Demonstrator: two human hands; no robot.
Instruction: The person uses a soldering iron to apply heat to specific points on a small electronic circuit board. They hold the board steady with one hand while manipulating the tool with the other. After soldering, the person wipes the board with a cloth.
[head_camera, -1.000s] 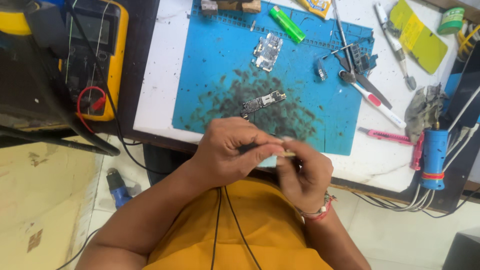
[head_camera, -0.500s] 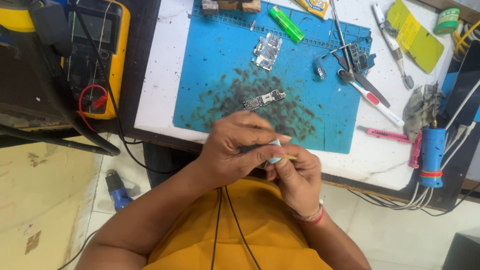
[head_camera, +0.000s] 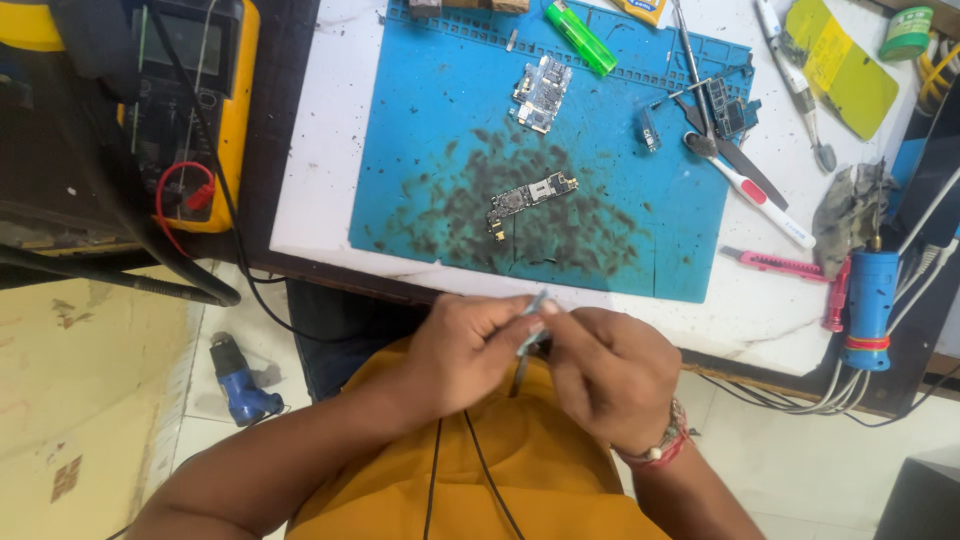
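My left hand (head_camera: 465, 350) and my right hand (head_camera: 610, 375) meet close to my chest, below the table's near edge. Together they pinch a small thin grey part (head_camera: 533, 322) between the fingertips; what it is I cannot make out. On the blue work mat (head_camera: 420, 140) above my hands lies a small circuit board (head_camera: 530, 198) amid dark smudges. A second, larger circuit board (head_camera: 543, 92) sits farther back on the mat.
A yellow multimeter (head_camera: 190, 110) with red leads stands at the left. A green lighter (head_camera: 580, 24), tweezers (head_camera: 692, 60), a white-and-red tool (head_camera: 755, 195), a pink cutter (head_camera: 770, 263) and a blue soldering tool (head_camera: 868, 305) lie at the right. A blue tool (head_camera: 238, 380) rests on the floor.
Both hands have dropped lower and closer to my body, away from the table edge. The small part stays pinched between them.
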